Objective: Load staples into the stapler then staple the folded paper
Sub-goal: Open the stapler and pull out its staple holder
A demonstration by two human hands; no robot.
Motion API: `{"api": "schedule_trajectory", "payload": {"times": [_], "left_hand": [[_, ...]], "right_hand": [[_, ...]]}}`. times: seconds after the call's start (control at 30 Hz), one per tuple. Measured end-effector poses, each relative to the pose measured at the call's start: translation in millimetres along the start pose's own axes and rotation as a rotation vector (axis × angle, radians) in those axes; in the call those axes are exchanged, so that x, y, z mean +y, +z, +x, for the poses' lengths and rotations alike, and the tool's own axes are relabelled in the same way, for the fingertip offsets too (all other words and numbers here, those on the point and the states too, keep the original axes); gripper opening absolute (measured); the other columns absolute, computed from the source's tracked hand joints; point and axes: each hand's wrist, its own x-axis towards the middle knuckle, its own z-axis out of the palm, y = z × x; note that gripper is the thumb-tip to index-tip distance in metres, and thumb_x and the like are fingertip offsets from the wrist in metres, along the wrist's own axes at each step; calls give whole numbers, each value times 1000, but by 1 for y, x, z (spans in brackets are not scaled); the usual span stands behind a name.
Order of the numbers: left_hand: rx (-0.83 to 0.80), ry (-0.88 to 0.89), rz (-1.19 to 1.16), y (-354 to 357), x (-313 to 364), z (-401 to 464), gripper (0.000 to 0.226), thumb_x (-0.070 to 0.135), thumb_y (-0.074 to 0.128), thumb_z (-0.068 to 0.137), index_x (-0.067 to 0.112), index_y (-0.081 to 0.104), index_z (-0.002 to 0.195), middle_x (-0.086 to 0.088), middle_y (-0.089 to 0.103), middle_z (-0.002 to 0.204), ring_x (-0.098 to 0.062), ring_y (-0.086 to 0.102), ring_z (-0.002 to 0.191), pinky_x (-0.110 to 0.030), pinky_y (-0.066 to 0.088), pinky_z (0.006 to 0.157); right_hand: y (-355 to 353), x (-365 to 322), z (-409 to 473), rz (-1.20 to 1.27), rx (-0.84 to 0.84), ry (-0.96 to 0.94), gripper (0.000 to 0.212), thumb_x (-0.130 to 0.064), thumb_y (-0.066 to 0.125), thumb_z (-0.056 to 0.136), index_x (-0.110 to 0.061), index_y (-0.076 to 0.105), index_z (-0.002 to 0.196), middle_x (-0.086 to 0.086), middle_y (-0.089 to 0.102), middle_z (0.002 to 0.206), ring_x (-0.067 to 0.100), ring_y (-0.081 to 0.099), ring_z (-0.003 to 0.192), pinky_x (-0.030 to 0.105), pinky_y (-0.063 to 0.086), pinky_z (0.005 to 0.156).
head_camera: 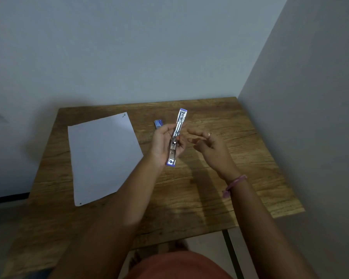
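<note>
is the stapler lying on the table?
No, the left hand holds the opened stapler up above the wooden table.

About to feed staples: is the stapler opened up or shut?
Open. The stapler is swung out nearly straight in the left hand, metal channel facing up. Whether staples sit inside: cannot tell.

left hand [165,143] grips the stapler [176,137], swung fully open, above the wooden table [210,188]. right hand [212,146] hovers just right, fingers loosely curled. paper [103,156] lies left; a small box [158,124] far behind.
</note>
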Motion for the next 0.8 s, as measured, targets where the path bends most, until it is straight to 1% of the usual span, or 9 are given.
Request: {"api": "schedule_trajectory", "payload": {"times": [0.13,0.2,0.27,0.37,0.5,0.57,0.67,0.7,0.8], "left_hand": [[22,-26,117,-10,-5,2,33,14,42,89,2,61,112,0,43,64,-6,45,52,-17,43,50],[34,-20,237,-15,-9,3,33,13,41,89,3,57,116,0,44,66,-7,43,57,-18,43,52],[27,7,354,-19,-11,5,26,9,42,90,7,59,111,0,48,65,-8,45,57,-19,41,52],[-2,76,561,-27,-9,8,25,0,45,93,8,62,110,2,57,61,-9,53,57,-20,43,53],[27,192,787,-40,-7,11,37,-6,51,92,7,57,126,5,67,91,-5,61,71,-19,52,60],[78,237,834,-45,-6,12,37,-6,56,90,7,59,124,0,67,108,-8,62,79,-17,53,60],[142,282,915,-51,-5,17,34,-2,61,88,8,62,121,-8,64,121,-12,63,86,-21,55,67],[152,310,943,-51,-6,18,34,-1,62,88,8,62,121,-9,65,120,-11,63,84,-20,55,66],[163,451,1034,-49,-7,22,33,-1,61,89,7,62,121,-4,66,113,-5,61,81,-17,53,67]], "right_hand": [[-11,9,8,221,133,144,30,-2,44,98,-10,57,124,3,64,116,13,65,97,20,53,82],[-12,12,13,258,131,179,30,-4,44,99,-10,55,126,-2,64,113,8,65,94,18,53,80],[-11,16,17,252,107,208,30,-3,43,99,-14,56,124,-6,65,112,3,66,94,16,52,81],[-11,26,20,218,72,244,35,1,39,98,-16,58,122,-3,65,116,-1,66,95,13,52,78],[-9,40,21,124,30,238,36,4,42,97,-10,56,127,-1,63,118,-11,63,92,6,46,72],[-11,47,20,35,28,205,42,11,39,93,-6,55,128,3,61,124,-5,60,102,7,46,78],[-15,56,18,-113,63,149,50,14,34,91,-7,54,131,7,56,135,16,54,124,25,42,103],[-15,56,17,-128,117,130,49,11,34,92,-9,53,132,6,56,136,18,53,125,29,41,106],[-8,54,11,-98,391,39,48,7,35,93,-9,47,136,8,54,137,16,52,125,26,40,105]]}}
